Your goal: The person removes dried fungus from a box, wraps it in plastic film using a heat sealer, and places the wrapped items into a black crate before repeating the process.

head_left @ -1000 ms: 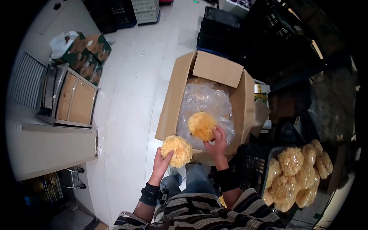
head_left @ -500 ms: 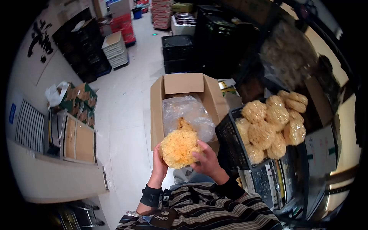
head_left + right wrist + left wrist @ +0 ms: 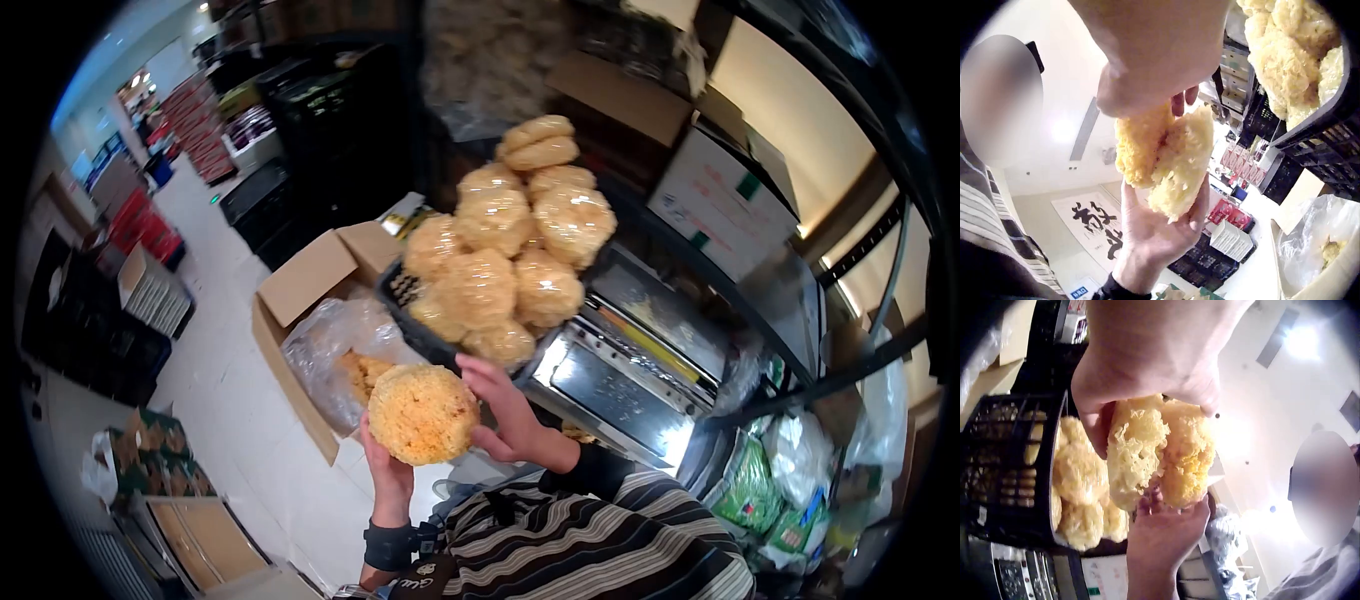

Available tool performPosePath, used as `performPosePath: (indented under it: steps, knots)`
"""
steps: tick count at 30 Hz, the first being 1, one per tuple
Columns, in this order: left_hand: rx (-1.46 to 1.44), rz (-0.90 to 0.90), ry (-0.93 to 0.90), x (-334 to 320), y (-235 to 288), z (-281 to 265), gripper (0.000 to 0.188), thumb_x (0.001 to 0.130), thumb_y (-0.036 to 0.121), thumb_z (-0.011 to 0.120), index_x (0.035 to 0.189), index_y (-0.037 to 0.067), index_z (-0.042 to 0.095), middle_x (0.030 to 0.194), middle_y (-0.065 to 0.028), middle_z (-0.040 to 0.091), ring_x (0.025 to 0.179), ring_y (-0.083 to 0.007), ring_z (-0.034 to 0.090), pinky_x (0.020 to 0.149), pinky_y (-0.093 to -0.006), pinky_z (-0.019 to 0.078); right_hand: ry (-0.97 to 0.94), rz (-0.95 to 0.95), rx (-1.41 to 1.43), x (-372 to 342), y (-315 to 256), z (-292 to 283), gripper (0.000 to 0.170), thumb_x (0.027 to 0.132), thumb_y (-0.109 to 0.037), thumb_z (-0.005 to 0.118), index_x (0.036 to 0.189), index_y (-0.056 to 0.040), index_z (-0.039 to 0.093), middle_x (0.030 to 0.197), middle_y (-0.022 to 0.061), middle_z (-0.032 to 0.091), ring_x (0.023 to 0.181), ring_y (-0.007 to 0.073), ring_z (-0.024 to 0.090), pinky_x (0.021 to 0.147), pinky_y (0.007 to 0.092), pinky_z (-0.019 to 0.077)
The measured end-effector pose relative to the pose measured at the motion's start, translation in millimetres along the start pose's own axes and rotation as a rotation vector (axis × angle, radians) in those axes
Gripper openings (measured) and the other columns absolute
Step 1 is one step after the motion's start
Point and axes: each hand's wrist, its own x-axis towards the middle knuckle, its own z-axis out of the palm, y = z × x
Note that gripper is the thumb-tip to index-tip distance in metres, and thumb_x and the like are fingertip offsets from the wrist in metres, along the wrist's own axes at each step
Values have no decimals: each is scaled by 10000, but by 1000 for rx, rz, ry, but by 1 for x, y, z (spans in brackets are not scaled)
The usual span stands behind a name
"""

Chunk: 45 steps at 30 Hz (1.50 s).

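Observation:
Two frilly yellowish rounds that look like dried snow fungus are pressed face to face: the paler disc (image 3: 1137, 456) and the more orange disc (image 3: 1186, 456). My left hand (image 3: 388, 480) grips the pair from the side, thumb and fingers spanning both, as the right wrist view shows. My right hand (image 3: 510, 415) is at the opposite edge, its fingers extended and thumb apart. In the head view the orange disc (image 3: 423, 413) faces up and hides most of the paler one.
A black plastic crate (image 3: 1329, 147) heaped with film-wrapped rounds (image 3: 480, 285) stands ahead. Left of it, an open cardboard box (image 3: 305, 275) holds a clear plastic bag (image 3: 335, 335) and another fungus piece (image 3: 362, 375). A metal-topped machine (image 3: 625, 385) stands to the right.
The two rounds, earlier held apart one in each hand, are now together in the left hand. The head view has swung right, from the cardboard box towards the crate.

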Motion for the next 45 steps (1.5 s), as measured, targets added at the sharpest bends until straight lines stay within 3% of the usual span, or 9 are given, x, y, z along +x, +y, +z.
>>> performPosePath:
  steps: [2,5,13,17,25,32,40,42,45]
  knots:
    - [18,-7,-55,4,-28,37,912,766,628,674,1411,113,287,1410,-87,391,1347,-250,376,1104,-420,346,-2,158,-83,-16,5,-36,598,927,-279,527,1427,-11,336,1421,216,399,1303,379,409,1075,443,331]
    - [1,-80,-126,7,-76,87,935,757,637,679,1421,122,269,1429,-86,371,1359,-255,364,1102,-420,349,91,401,227,-45,29,-79,598,959,-332,500,1436,-12,335,1378,199,438,1290,331,423,1086,398,306]
    - [42,-317,-272,29,-185,208,772,879,527,609,1442,145,245,1446,-94,354,1331,-263,407,1050,-414,411,252,558,147,-130,92,-213,783,891,-509,574,1443,-16,319,1419,170,429,1315,290,422,1095,384,314]
    - [128,-435,-418,58,-247,251,730,903,498,596,1432,125,258,1420,-111,375,1327,-247,395,1060,-413,385,413,714,64,-173,124,-264,651,857,-262,646,1399,-12,387,1371,159,458,1269,251,447,1064,367,362]
    - [347,-618,-479,117,-331,341,558,921,345,638,1340,80,382,1268,-68,490,1136,-157,500,914,-296,428,733,812,13,-213,188,-341,567,866,-207,653,1346,-5,429,1256,179,539,1160,254,527,996,347,422]
    - [436,-666,-555,154,-378,372,457,894,346,651,1212,31,558,1147,-56,587,1077,-109,522,885,-262,421,842,846,57,-236,242,-362,559,862,-189,664,1327,11,428,1253,182,546,1145,240,534,987,338,418]
    - [490,-634,-518,168,-410,370,511,892,316,660,1263,-10,530,1185,-72,586,1102,-152,522,935,-280,410,844,937,-158,-252,268,-352,610,839,-224,709,1299,35,403,1218,220,546,1136,296,549,984,359,424]
    - [662,-459,-424,164,-414,372,379,942,283,598,1205,12,558,1139,-44,606,1049,-134,549,891,-255,430,845,926,-171,-254,266,-349,588,850,-249,704,1271,33,406,1199,226,552,1105,306,560,964,371,436]
    - [625,-443,-524,167,-412,374,389,944,283,596,1203,-6,562,1118,-47,610,1028,-126,545,887,-248,427,896,981,-199,-258,265,-350,530,867,-293,683,1212,32,446,1156,233,567,1047,308,571,922,381,446]
